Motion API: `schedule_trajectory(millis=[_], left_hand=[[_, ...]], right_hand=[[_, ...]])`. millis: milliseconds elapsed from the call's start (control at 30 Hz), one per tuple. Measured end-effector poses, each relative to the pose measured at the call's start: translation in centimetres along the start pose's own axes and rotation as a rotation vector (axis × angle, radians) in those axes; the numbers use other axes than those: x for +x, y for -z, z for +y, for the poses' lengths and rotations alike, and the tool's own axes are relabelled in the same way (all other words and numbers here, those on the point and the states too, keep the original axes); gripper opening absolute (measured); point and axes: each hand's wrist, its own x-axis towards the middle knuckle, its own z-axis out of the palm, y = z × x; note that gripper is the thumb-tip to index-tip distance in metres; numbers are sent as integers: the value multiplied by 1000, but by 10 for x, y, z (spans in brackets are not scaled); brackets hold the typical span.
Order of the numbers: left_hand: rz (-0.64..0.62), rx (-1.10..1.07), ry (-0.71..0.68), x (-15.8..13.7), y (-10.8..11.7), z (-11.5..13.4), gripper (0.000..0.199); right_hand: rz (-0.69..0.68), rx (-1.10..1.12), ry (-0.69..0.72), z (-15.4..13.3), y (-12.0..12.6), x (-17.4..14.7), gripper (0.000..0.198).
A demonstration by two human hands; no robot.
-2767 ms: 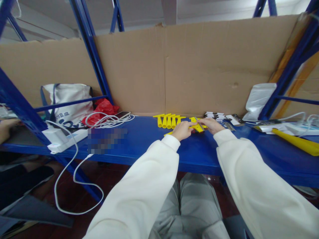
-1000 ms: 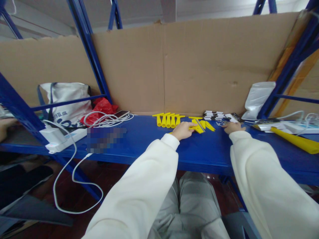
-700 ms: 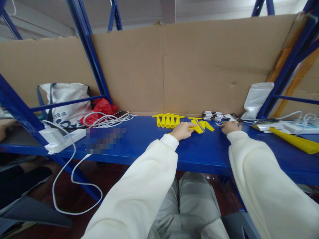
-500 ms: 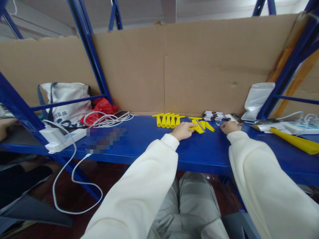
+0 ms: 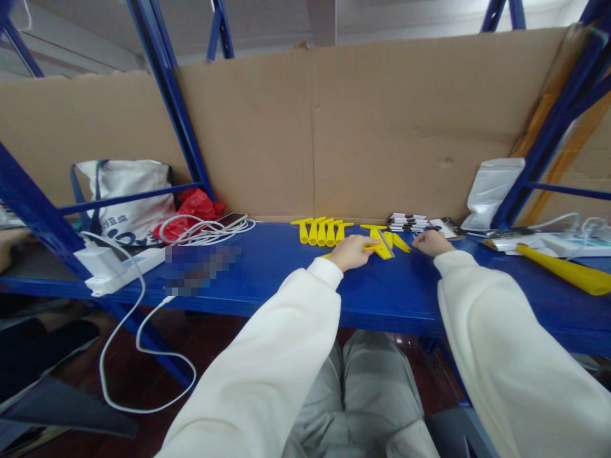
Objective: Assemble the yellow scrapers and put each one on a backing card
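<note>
My left hand (image 5: pixel 351 252) is closed around a yellow T-shaped scraper (image 5: pixel 380 250) with a grey strip along its head, which points right. Close to its right, my right hand (image 5: pixel 432 243) has its fingers drawn together just above the blue tabletop. Whatever it may pinch is too small to make out. Several yellow scrapers (image 5: pixel 321 233) stand in a row left of the hands, round hollow ends toward me. More yellow pieces (image 5: pixel 400 242) lie between and behind the hands. A stack of black-and-white small packets (image 5: pixel 407 222) is behind my right hand.
A cardboard wall (image 5: pixel 382 127) closes the back of the blue table (image 5: pixel 286 280). On the left are a coiled white cable (image 5: pixel 205 230), a red bag (image 5: pixel 195 205), a tote bag (image 5: pixel 128 191) and a power strip (image 5: pixel 126 270). A long yellow object (image 5: pixel 563 270) lies right.
My right hand has shifted slightly left, away from the black-and-white packets and toward the scraper. My left hand stays nearly in place with the scraper.
</note>
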Motion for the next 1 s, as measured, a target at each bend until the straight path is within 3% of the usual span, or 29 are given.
schedule_trajectory(millis=[100,233,400,767,1000], left_hand=[[-16,36,-15,0,0,0,36],[-30,100,-45,-1,1,5,36],[-38,187,-72,-3,3,11,37],[-70,295,-100,-6,6,15,38],[-55,269,-99,-7,6,17,37]], right_hand=[[-55,100,76,-25,6,-4,10],[-6,448,381,-58,3,-16,11],[-1,453,549,-75,-6,-23,13],[17,355,531,-71,-9,-21,10],[35,480,339,-72,-18,-23,5]])
